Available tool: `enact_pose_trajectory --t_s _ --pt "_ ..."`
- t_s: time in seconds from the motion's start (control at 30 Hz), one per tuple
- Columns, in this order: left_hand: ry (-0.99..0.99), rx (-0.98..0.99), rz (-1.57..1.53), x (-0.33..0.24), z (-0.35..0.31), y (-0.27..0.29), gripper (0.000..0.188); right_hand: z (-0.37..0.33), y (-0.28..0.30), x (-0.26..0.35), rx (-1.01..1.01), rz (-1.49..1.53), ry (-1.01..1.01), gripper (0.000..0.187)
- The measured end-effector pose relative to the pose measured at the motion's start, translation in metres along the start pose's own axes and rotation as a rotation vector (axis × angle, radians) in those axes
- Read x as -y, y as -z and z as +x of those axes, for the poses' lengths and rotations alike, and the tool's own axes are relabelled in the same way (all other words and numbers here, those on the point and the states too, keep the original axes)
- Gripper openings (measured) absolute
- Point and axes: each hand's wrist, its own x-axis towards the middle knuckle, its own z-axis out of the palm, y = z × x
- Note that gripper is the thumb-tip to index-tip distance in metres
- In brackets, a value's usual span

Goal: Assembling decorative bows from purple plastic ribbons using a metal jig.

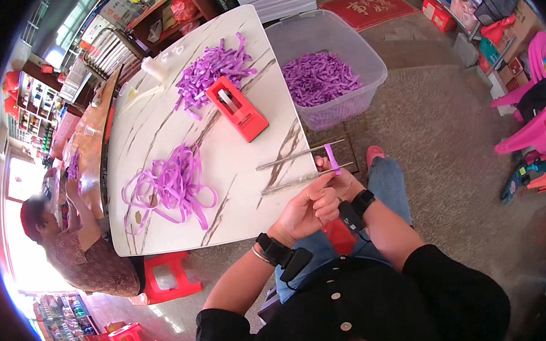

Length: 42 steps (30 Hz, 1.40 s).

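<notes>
At the table's right edge, two thin metal rods (pixel 300 154) stick out side by side. A short purple ribbon (pixel 332 159) stands across them near their free ends. My left hand (pixel 310 209) is closed, its index finger and thumb reaching to the lower end of that ribbon. Behind it my right hand (pixel 345 183) holds the ribbon from the far side, its fingers bent and partly hidden by the left hand. On the table to the left lies a loose tangle of long purple ribbon (pixel 182 186).
A red tape dispenser (pixel 238 109) sits beside a pile of purple ribbon loops (pixel 209 73) on the marbled white table (pixel 237 204). A clear plastic bin (pixel 367 69) holds many more loops. At another table, a seated person (pixel 82 247) handles purple strips. Red stools (pixel 173 276) stand nearby.
</notes>
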Motion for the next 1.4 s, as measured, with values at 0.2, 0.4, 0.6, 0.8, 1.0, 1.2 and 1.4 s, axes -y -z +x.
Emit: enact_pose_trajectory --t_s 0.2,0.4,0.6,0.8,1.0,1.2,1.4 --pt "0.006 0.078 0.026 -0.002 -0.001 0.003 0.031 -0.017 -0.032 0.033 -0.376 -0.247 -0.032 0.018" --pt "0.008 0.061 -0.015 -0.001 -0.001 0.003 0.029 -0.041 -0.064 0.066 -0.410 -0.550 -0.169 0.031" --pt "-0.001 0.079 0.002 -0.001 -0.001 0.001 0.026 -0.033 -0.074 0.064 -0.295 -0.644 -0.221 0.036" --pt "-0.012 0.043 0.018 0.001 0.000 0.003 0.035 -0.025 -0.075 0.066 -0.280 -0.549 -0.188 0.029" --pt "-0.015 -0.006 0.044 0.001 0.000 -0.004 0.038 -0.029 -0.062 0.076 -0.322 -0.599 -0.152 0.025" --pt "0.054 0.067 0.144 0.000 0.003 -0.007 0.044 -0.089 -0.076 0.135 -0.483 -0.794 0.045 0.028" --pt "-0.147 -0.035 0.559 -0.010 0.003 -0.035 0.042 -0.115 -0.167 0.109 -0.214 -1.207 -0.025 0.041"
